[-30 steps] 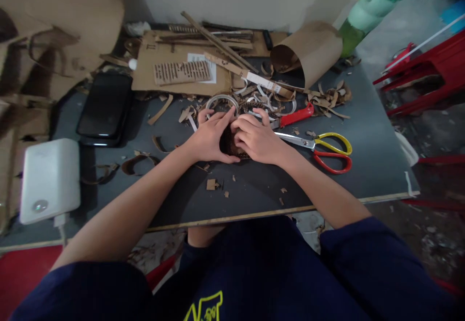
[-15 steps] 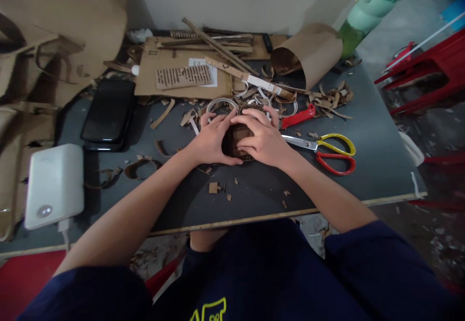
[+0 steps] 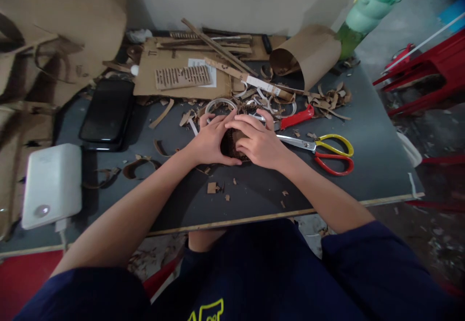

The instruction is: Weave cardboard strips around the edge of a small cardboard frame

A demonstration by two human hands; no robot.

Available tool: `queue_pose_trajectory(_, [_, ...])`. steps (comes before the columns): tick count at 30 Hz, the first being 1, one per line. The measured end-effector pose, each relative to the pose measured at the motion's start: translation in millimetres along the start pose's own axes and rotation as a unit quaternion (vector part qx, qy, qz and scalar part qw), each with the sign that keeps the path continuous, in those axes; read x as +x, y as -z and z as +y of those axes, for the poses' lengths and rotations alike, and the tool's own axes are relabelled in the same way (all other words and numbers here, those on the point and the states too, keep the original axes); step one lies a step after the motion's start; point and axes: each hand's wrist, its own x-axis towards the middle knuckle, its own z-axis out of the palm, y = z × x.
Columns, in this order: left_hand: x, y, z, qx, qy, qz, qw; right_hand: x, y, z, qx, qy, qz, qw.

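A small brown corrugated cardboard piece (image 3: 228,145) stands between my hands on the dark table; its outline is mostly hidden. My left hand (image 3: 210,141) curves around its left side, thumb along the near edge. From the right, my right hand (image 3: 259,140) closes over it, fingers bent across the top and inside. Scissors (image 3: 308,145) with one yellow and one red handle lie just right of my right hand. Behind them rests a red-handled tool (image 3: 297,117), its far end hidden. White and brown paper strips (image 3: 259,99) are tangled beyond my fingers.
At left are a black phone-like device (image 3: 107,112) and a white power bank (image 3: 54,185) with a cable. Flat cardboard (image 3: 145,76) with strips, a cardboard tube (image 3: 308,54) and a green bottle (image 3: 366,13) stand behind. Scraps litter the table; its front edge (image 3: 232,223) is close.
My right hand has slid slightly left, its fingers now covering more of the cardboard piece and nearing the left fingertips. My left hand keeps its hold.
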Motion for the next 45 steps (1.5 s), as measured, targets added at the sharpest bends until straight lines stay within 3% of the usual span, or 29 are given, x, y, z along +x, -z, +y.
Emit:
queue_pose_trajectory(3, [0,2,2,0.004,0.011,-0.011,1.0,-5,2,11,0.077,-0.01,0.05,0.996])
queue_pose_trajectory(6, [1,4,3,0.007,0.006,-0.02,1.0,-9,2,21,0.105,-0.081,0.127,0.983])
queue_pose_trajectory(12, [1,4,4,0.015,0.019,-0.023,0.999,-8,1,14,0.062,-0.082,0.021,0.995])
queue_pose_trajectory(21, [3,1,1,-0.01,0.001,-0.002,1.0,-3,2,-9,-0.061,-0.033,-0.008,0.998])
queue_pose_trajectory(24, [2,3,4,-0.008,0.003,-0.003,1.0,-1,6,-3,-0.05,-0.057,0.014,0.997])
queue_pose_trajectory(29, [-3,6,16,0.054,-0.039,0.069,0.995,-2,23,21,-0.074,-0.18,0.175,0.965])
queue_pose_trajectory(32, [-5,7,19,0.086,-0.04,0.102,0.99,0,20,43,-0.091,-0.209,0.174,0.958])
queue_pose_trajectory(38, [-2,5,8,0.1,0.089,0.221,0.966,18,-5,82,-0.1,-0.223,0.13,0.961])
queue_pose_trajectory(45, [-4,1,9,0.125,0.08,0.254,0.956,19,9,61,-0.106,-0.211,0.183,0.954])
